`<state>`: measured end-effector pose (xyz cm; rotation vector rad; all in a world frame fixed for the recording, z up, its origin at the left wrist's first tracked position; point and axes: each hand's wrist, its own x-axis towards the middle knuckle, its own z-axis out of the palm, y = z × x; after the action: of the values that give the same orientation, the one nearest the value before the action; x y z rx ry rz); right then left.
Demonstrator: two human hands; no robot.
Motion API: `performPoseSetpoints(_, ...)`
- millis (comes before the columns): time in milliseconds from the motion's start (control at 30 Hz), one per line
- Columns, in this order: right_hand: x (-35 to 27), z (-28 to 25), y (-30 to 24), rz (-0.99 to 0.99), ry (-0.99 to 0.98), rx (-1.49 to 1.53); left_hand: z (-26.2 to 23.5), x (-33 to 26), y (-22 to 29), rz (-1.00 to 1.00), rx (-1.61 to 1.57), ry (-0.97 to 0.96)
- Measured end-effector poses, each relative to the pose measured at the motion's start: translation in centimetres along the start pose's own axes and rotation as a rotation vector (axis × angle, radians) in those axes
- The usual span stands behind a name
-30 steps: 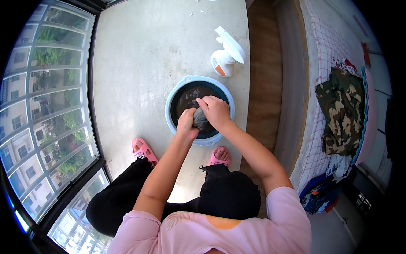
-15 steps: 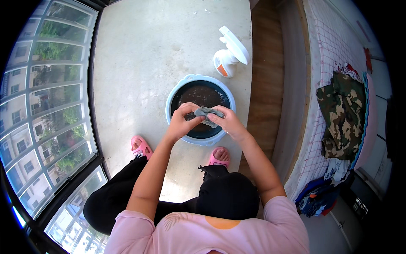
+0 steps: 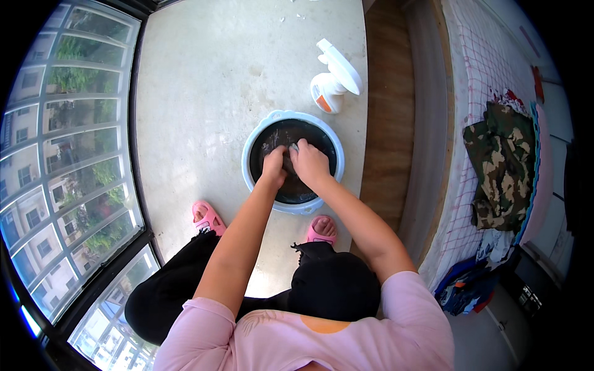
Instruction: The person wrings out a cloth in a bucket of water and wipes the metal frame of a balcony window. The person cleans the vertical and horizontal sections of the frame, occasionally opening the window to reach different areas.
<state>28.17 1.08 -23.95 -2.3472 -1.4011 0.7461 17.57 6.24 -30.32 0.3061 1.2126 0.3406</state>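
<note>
Cloth: small wet-looking grey-blue cloth (image 3: 294, 147), mostly hidden between the hands inside the basin; a loose grip could let it sink from sight.
Right hand (image 3: 310, 163): fingers curled, pinching the cloth.
Left hand (image 3: 274, 166): half-curled beside it; whether it grips any cannot be told.
Water: murky dark water (image 3: 284, 132); brisk rubbing could splash.
Basin: round light-blue plastic basin (image 3: 286, 115); pressing its rim could tip it.
Right sandal: pink open-toed sandal (image 3: 322, 229) just beside; a foot shift could knock the basin.

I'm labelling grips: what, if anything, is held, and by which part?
A grey cloth, in the right hand; mostly hidden, so which part, and whether the left hand holds it too, cannot be told.
</note>
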Motion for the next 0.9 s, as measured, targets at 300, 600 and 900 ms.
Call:
performPoseSetpoints(300, -0.3, -1.5, -1.8, -0.142, 0.303, 0.179, 3.3, -4.8, 1.0, -0.137, -0.263, 0.015)
performPoseSetpoints(600, -2.3, -4.3, -1.6, -0.228, 0.224, 0.326, 2.5, -9.4, 3.0, 0.662, 0.555, 0.561)
performPoseSetpoints(900, -5.2, -3.7, 0.4, -0.093, 0.109, 0.770, 0.7, -12.3, 4.0, 0.114, 0.126, -0.201)
